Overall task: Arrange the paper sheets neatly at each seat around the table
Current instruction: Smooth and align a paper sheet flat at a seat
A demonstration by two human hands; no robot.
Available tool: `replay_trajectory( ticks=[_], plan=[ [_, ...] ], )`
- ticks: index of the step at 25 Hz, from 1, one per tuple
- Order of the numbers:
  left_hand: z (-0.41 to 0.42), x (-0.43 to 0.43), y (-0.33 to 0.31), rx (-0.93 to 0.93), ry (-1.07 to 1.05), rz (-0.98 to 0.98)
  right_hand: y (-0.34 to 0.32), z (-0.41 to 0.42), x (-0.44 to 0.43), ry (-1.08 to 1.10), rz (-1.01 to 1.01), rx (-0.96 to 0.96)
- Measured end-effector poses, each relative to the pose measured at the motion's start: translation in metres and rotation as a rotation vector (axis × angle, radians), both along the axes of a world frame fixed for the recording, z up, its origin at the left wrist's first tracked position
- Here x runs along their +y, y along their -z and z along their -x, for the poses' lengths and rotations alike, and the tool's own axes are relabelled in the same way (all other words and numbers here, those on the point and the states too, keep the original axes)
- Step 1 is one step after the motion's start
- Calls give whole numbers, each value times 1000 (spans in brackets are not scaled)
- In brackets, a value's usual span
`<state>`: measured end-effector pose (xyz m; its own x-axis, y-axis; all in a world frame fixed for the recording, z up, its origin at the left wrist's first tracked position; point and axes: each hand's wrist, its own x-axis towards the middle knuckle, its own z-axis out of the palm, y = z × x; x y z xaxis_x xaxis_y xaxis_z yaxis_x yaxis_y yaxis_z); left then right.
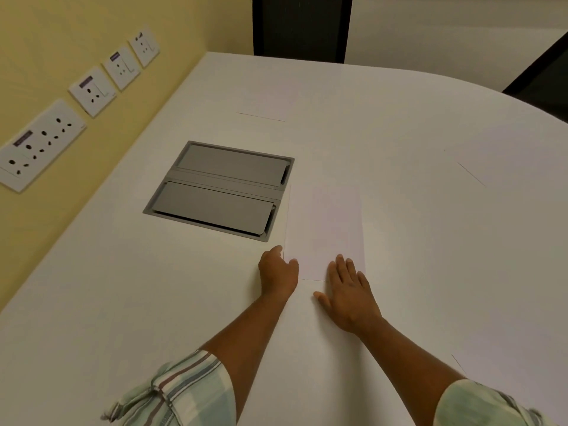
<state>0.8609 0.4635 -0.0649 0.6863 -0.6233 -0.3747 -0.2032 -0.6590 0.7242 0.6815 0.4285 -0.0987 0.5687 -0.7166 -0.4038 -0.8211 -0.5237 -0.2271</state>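
Yellow wall [46, 41] with a row of white sockets [40, 146] ran along the left of a white table [123, 287]. A grey cable box [221, 189] sat sunk into the tabletop. Just right of it, touching its near right corner, a paper sheet [325, 229] lay flat, its long side running away from the person. The left hand [278, 273] was curled at the sheet's near left corner, touching it; whether it pinched the edge or only rested there could not be told. The right hand [347, 293] lay released and flat, straight fingers on the sheet's near edge, palm on the table. Another sheet [267, 103] lay faintly visible at the far side.
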Motion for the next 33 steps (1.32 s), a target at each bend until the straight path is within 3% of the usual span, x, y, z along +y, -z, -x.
replay_trajectory(
  ticks=[3, 10, 13, 15, 18, 23, 28, 33],
  plan=[
    [-7, -16, -5, 180, -209, 9, 3, -2, 2, 22, -1, -6],
    [-21, -46, -2, 184, -133, -8, 1, 8, 11, 29, -36, -93],
    [-26, -44, -6, 200, -90, 6, -14, 15, 13, 105, 65, -302],
    [-26, -35, -6, 240, -37, 73, -27, 12, 3, 380, 93, -522],
    [-33, -13, -12, 312, -11, 203, -46, 2, -29, 812, -64, -687],
    [-67, 39, -30, 421, 2, 259, -56, -14, -37, 1110, -353, -849],
    [-117, 104, -46, 327, -42, 180, -58, -49, 14, 1141, -483, -994],
    [-168, 177, -62, 180, -34, 59, -56, -100, 86, 1002, -669, -914]
  ],
)
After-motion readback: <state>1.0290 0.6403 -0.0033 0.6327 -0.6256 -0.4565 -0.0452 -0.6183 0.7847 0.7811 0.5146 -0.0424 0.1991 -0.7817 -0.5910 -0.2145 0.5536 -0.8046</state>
